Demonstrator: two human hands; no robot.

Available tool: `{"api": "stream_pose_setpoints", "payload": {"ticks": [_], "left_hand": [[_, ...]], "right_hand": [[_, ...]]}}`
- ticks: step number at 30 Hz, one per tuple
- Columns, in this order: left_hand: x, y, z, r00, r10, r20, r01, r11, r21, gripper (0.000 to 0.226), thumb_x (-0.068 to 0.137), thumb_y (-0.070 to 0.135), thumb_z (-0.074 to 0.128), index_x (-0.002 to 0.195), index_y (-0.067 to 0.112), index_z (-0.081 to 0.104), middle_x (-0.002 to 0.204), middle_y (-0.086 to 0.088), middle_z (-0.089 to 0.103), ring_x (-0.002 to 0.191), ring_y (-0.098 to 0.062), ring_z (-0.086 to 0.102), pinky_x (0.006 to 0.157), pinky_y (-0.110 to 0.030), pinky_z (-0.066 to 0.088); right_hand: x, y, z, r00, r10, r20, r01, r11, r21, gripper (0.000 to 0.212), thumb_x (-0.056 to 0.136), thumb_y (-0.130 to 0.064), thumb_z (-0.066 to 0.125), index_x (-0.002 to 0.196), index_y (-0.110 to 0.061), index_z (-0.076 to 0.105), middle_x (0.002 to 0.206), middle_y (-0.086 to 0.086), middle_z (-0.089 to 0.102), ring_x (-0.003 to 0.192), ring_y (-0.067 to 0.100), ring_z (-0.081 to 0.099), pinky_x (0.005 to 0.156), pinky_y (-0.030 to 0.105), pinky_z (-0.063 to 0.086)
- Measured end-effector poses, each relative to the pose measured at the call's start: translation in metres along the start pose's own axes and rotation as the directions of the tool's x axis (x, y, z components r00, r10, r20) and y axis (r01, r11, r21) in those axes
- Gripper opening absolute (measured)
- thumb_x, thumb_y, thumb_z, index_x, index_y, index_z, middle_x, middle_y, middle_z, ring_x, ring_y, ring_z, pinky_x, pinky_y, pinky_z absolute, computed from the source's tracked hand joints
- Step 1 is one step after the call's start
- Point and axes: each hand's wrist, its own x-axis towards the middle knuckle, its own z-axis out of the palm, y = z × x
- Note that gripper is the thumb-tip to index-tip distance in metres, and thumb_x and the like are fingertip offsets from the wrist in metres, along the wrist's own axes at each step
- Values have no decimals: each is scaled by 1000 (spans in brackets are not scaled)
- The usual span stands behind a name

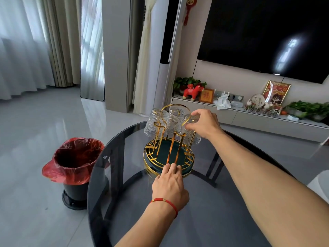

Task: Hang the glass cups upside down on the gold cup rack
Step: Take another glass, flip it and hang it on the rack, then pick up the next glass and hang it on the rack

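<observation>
The gold cup rack (161, 158), a wire frame on a round dark green tray with a gold rim, stands on the round dark glass table (124, 202). Three ribbed glass cups hang upside down on it: one at the left (154, 124), one at the back middle (175, 115), one at the right (193, 134). My right hand (204, 124) grips the base of the right cup from above, fingers closed around it. My left hand (170, 184), a red string on its wrist, rests with fingertips pressed on the tray's near rim.
A black bin with a red liner (76, 163) stands on the floor left of the table. Behind are a low white console (258, 120) with ornaments and plants, a large dark screen (267, 32), curtains and a standing mirror (91, 50).
</observation>
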Motion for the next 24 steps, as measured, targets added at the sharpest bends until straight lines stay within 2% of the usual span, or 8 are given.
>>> {"api": "stream_pose_setpoints", "payload": {"ticks": [6,8,10,12,16,19,21,24], "left_hand": [[-1,1,0,1000,-5,6,5,1000,23,75,90,35,60,155,12,29,149,-3,39,139,-25,30,105,-42,50],[-2,4,-2,1000,-13,-8,14,999,38,70,89,35,60,151,14,34,144,-2,42,135,-23,33,100,-41,53],[-2,6,-4,999,-27,-17,28,998,51,65,89,35,60,148,15,39,140,-1,44,133,-22,36,96,-40,54],[-2,9,-4,999,-47,-24,48,997,53,63,90,34,59,146,15,40,139,-1,45,132,-22,37,95,-40,54],[-5,18,-3,993,-93,-67,94,995,13,52,88,31,59,137,16,49,133,-1,49,130,-21,42,92,-38,55],[-8,22,2,990,-98,-101,100,995,17,55,87,29,60,139,14,48,138,-3,49,135,-23,39,98,-41,54],[-10,23,5,989,-79,-126,82,996,19,58,85,26,61,140,12,47,146,-5,47,139,-25,36,104,-44,49],[-15,38,13,993,38,-109,-40,999,-14,67,83,22,62,147,14,46,156,-7,43,145,-27,33,115,-48,38]], "right_hand": [[0,7,3,990,-54,129,54,999,2,49,91,-31,72,137,-19,59,141,8,62,107,20,52,84,31,39],[-5,11,3,983,-44,179,46,999,-9,56,96,-38,62,148,-24,50,159,6,48,128,27,53,97,38,44],[-15,11,4,980,-45,192,55,997,-47,60,103,-43,49,159,-26,38,174,2,25,156,28,29,122,47,29],[-33,13,5,985,-89,148,100,993,-69,59,107,-43,41,163,-25,31,175,1,18,161,25,15,128,53,18],[-102,32,-6,987,-161,-28,159,986,-52,55,103,-31,53,155,-15,43,165,8,41,155,26,31,126,51,26],[-168,58,-20,975,-184,-128,170,979,-112,33,93,-25,64,124,-15,69,129,6,73,133,27,57,120,47,36],[-206,77,-29,962,-204,-179,168,966,-198,22,85,-21,68,104,-13,76,104,3,79,118,29,66,113,47,42],[-241,103,-54,968,-132,-212,71,959,-273,26,81,-22,69,104,-12,76,104,1,79,113,31,65,103,48,47]]}}
